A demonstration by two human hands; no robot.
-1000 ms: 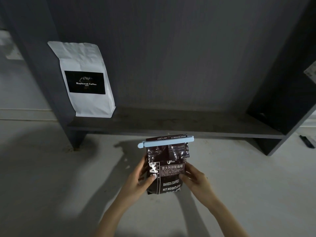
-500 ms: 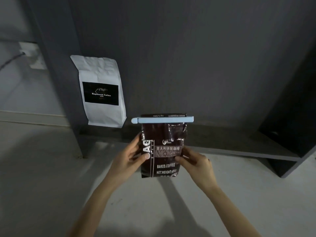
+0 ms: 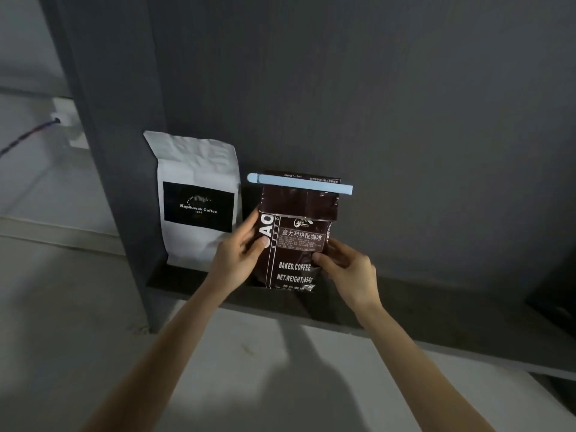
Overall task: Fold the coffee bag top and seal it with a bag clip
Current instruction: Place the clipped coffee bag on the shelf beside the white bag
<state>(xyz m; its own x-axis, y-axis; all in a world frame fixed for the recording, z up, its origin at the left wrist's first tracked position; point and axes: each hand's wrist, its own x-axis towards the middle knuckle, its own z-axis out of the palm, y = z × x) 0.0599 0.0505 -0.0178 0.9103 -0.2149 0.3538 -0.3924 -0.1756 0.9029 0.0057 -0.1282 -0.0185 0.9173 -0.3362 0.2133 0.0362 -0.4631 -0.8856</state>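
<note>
A dark brown coffee bag (image 3: 296, 244) with white lettering stands upright at the low dark shelf (image 3: 405, 310), its bottom at the shelf surface. Its top is folded over and a long light-blue bag clip (image 3: 300, 183) is clamped across the fold. My left hand (image 3: 240, 257) grips the bag's left edge, thumb on the front. My right hand (image 3: 346, 269) grips its right edge, thumb on the front.
A white coffee bag (image 3: 196, 198) with a black label stands on the shelf just left of the brown one, against the dark upright panel (image 3: 112, 182). Behind is the unit's dark back wall. A wall socket with a cable (image 3: 62, 120) is at the far left. Pale floor lies below.
Both hands have carried the clipped brown bag up and forward from above the floor to the shelf, beside the white bag. The view has tilted up.
</note>
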